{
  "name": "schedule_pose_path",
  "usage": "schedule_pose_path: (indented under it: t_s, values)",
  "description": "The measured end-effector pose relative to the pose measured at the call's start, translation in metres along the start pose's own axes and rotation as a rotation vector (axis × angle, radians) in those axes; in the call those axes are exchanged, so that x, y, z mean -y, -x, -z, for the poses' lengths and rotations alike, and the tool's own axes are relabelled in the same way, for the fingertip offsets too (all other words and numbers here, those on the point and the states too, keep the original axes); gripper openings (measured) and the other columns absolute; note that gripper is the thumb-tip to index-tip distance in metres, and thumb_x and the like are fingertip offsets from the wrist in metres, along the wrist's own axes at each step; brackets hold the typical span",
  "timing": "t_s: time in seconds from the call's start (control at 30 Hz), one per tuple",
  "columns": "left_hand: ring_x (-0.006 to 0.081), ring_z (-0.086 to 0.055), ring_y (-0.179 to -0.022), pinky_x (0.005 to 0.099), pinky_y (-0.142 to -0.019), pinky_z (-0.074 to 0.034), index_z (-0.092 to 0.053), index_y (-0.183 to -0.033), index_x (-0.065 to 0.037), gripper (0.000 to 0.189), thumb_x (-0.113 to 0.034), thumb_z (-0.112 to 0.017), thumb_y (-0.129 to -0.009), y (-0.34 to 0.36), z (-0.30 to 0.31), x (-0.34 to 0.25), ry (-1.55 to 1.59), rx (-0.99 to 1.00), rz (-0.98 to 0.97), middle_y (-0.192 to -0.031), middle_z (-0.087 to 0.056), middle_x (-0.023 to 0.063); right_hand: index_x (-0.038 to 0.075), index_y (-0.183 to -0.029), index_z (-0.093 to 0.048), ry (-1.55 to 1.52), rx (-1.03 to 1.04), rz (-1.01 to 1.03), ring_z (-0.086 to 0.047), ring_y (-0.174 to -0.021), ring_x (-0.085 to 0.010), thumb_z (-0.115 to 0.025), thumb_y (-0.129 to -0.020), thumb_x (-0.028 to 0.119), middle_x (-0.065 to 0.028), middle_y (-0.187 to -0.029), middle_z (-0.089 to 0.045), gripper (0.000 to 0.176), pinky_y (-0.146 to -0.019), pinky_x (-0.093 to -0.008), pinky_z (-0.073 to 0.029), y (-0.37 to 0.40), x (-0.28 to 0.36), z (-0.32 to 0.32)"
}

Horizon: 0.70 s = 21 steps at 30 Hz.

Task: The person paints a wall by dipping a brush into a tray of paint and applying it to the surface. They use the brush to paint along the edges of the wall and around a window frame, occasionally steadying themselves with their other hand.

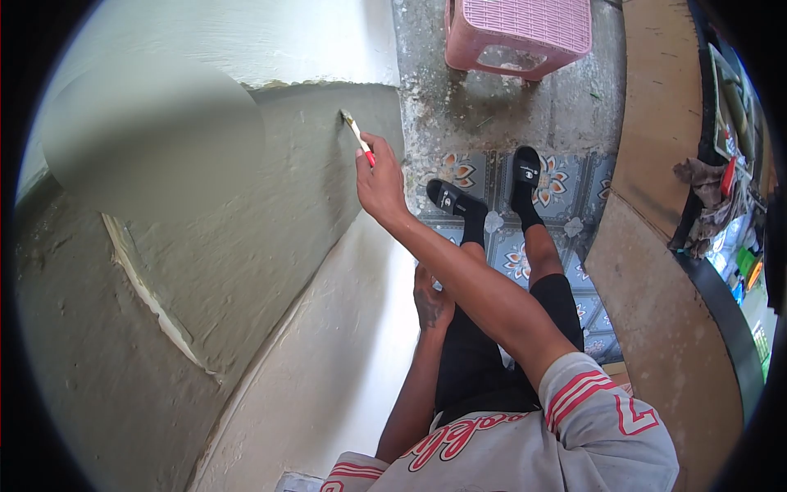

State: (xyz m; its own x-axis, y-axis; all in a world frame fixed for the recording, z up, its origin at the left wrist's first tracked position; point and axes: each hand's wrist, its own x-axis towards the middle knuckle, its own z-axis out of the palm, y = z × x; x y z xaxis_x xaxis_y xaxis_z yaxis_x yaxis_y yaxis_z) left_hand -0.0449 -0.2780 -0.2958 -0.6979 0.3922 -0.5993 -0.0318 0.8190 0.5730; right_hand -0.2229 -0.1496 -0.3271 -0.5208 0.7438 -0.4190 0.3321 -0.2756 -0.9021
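Note:
My right hand (pixel 382 182) is closed around a slim brush (pixel 359 138) with a white and red handle. The brush tip touches or nearly touches the grey wet-looking band (pixel 299 123) on the wall, near its right end. Low by my thigh is my left hand (pixel 432 303), its fingers curled and partly hidden behind my right forearm; a small pale bit shows beside it, too hidden to name. White wall surface (pixel 320 41) lies above the grey band and more white (pixel 328 361) below it. A raised, chipped white ridge (pixel 156 303) crosses the grey area at left.
A pink woven-pattern stool (pixel 525 25) stands on the rough concrete floor (pixel 426 107). My feet in black slides are on patterned blue-grey tiles (pixel 492 221). Brown boards (pixel 648 303) run along the right, with a cloth (pixel 703 197) and mixed items beyond them.

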Motion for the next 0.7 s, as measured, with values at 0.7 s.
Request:
schedule_pose_path:
  t_s: [0.7]
  values:
    - [0.0327,-0.057,-0.119,0.0435,-0.094,-0.048,-0.059,-0.124,-0.002,0.036,-0.024,-0.063,-0.095,0.023,-0.002,0.007,0.031,-0.135,-0.100,-0.138,-0.052,0.0189,0.005,-0.127,-0.055,-0.092,0.130,-0.099,-0.059,-0.090,-0.0214,-0.053,-0.099,0.018,-0.0143,-0.100,-0.062,0.031,-0.081,-0.0337,-0.047,0.066,0.058,0.091]
